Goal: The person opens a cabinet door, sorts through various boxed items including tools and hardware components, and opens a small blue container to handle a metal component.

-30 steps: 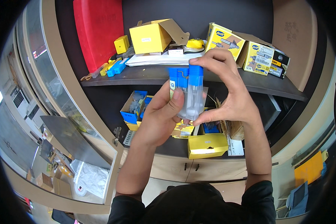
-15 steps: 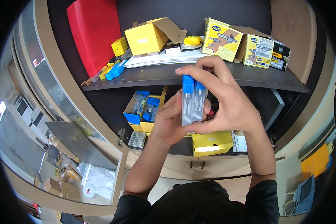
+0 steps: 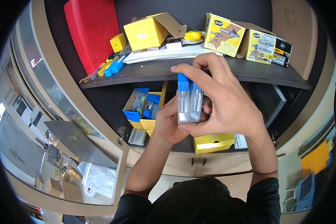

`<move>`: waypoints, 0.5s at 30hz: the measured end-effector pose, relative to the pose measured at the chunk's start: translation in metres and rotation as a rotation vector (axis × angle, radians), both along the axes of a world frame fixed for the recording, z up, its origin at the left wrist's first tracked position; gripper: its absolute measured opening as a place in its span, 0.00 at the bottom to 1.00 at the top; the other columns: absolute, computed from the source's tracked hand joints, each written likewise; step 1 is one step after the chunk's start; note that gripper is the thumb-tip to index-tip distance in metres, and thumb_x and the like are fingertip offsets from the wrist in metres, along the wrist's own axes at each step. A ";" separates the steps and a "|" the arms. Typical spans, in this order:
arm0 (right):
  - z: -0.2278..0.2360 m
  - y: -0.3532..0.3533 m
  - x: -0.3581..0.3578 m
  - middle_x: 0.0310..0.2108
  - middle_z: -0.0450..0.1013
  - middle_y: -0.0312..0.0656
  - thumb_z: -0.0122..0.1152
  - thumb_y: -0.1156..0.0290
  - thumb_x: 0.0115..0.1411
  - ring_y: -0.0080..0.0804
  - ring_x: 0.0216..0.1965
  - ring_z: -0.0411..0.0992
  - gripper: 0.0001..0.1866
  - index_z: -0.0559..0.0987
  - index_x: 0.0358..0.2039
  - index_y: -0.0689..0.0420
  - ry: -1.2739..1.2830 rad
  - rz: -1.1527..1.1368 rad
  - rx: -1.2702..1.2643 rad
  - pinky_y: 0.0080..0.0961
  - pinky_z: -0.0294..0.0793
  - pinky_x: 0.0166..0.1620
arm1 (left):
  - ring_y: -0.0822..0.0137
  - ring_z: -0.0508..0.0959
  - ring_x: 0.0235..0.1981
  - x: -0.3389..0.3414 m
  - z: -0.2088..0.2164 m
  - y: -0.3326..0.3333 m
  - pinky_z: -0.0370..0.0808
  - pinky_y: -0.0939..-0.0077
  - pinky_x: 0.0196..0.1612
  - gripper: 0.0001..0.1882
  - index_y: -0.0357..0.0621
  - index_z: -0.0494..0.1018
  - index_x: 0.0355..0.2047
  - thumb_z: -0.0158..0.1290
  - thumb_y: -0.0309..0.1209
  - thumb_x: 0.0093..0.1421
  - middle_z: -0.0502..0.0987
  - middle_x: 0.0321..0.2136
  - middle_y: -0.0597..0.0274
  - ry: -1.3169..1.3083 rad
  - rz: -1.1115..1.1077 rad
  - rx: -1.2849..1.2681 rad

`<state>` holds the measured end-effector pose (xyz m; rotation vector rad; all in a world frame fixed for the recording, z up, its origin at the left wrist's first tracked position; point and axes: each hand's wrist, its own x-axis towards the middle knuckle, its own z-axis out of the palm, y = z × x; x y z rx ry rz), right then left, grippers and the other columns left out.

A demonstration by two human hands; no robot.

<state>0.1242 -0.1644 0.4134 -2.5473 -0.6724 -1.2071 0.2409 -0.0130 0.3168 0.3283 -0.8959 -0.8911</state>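
Two slim clear plastic tool cases (image 3: 183, 104) with blue caps stand upright side by side before the cabinet, each with a metal cutting bit inside. My right hand (image 3: 231, 99) grips them from the right, index finger over the caps and thumb near the lower end. From the left, my left hand (image 3: 167, 125) closes around their side, and most of its fingers are hidden behind the cases. Behind the hands, the lower shelf holds an open blue box (image 3: 131, 114) of small clear cases and a yellow box (image 3: 148, 124) with blue-capped cases.
On the upper shelf are yellow cartons (image 3: 145, 35), a tape measure (image 3: 193, 35), white papers (image 3: 164, 55) and a red folder (image 3: 91, 33). Below sit a yellow carton (image 3: 214, 142) and a row of clear tubes (image 3: 137, 137). A glass-paned door (image 3: 74, 93) stands at left.
Both hands and the cases have shifted slightly left. The cases have turned a little, so the right-hand one shows more fully. The whole view has moved slightly.
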 end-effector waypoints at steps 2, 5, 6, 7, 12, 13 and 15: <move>0.000 0.000 0.000 0.54 0.67 0.48 0.86 0.53 0.37 0.52 0.56 0.69 0.53 0.79 0.67 0.51 0.016 0.004 -0.007 0.47 0.73 0.60 | 0.57 0.86 0.50 0.003 -0.006 0.000 0.85 0.64 0.51 0.27 0.41 0.64 0.71 0.40 0.47 0.83 0.81 0.53 0.47 -0.014 -0.004 -0.020; 0.000 -0.003 -0.002 0.57 0.68 0.50 0.86 0.55 0.37 0.54 0.59 0.69 0.53 0.78 0.68 0.51 0.034 0.039 -0.011 0.48 0.72 0.63 | 0.59 0.85 0.51 0.012 -0.012 0.000 0.85 0.65 0.50 0.28 0.43 0.64 0.71 0.40 0.50 0.84 0.81 0.54 0.48 -0.129 -0.018 -0.063; 0.000 -0.004 -0.002 0.58 0.68 0.50 0.86 0.55 0.38 0.54 0.60 0.69 0.53 0.78 0.68 0.51 0.039 0.055 -0.012 0.48 0.71 0.64 | 0.60 0.86 0.50 0.010 -0.011 0.002 0.85 0.65 0.49 0.28 0.43 0.64 0.71 0.40 0.50 0.84 0.82 0.54 0.48 -0.134 0.043 -0.032; -0.002 -0.007 -0.003 0.59 0.68 0.50 0.86 0.56 0.38 0.55 0.61 0.69 0.53 0.78 0.69 0.52 0.054 0.068 -0.003 0.48 0.71 0.65 | 0.60 0.86 0.49 0.006 -0.010 0.006 0.84 0.66 0.48 0.28 0.44 0.65 0.71 0.40 0.51 0.84 0.82 0.54 0.48 -0.133 0.102 0.001; -0.022 -0.017 -0.003 0.64 0.68 0.51 0.86 0.58 0.40 0.56 0.65 0.67 0.52 0.77 0.69 0.52 0.074 0.058 -0.017 0.49 0.68 0.69 | 0.64 0.85 0.48 -0.010 -0.013 0.034 0.78 0.71 0.40 0.26 0.44 0.67 0.70 0.41 0.49 0.84 0.82 0.54 0.53 -0.093 0.406 0.335; -0.028 -0.014 -0.005 0.64 0.68 0.50 0.86 0.60 0.41 0.55 0.66 0.67 0.51 0.77 0.69 0.52 0.068 0.033 -0.042 0.49 0.68 0.69 | 0.65 0.84 0.49 -0.009 -0.018 0.040 0.77 0.70 0.41 0.24 0.47 0.67 0.71 0.42 0.46 0.84 0.82 0.56 0.56 -0.050 0.405 0.389; -0.045 -0.008 -0.009 0.64 0.69 0.50 0.85 0.63 0.44 0.55 0.66 0.67 0.49 0.78 0.69 0.52 0.077 0.012 -0.051 0.49 0.69 0.69 | 0.69 0.83 0.47 -0.017 -0.027 0.048 0.76 0.73 0.39 0.22 0.50 0.67 0.70 0.43 0.45 0.84 0.82 0.56 0.60 0.010 0.468 0.432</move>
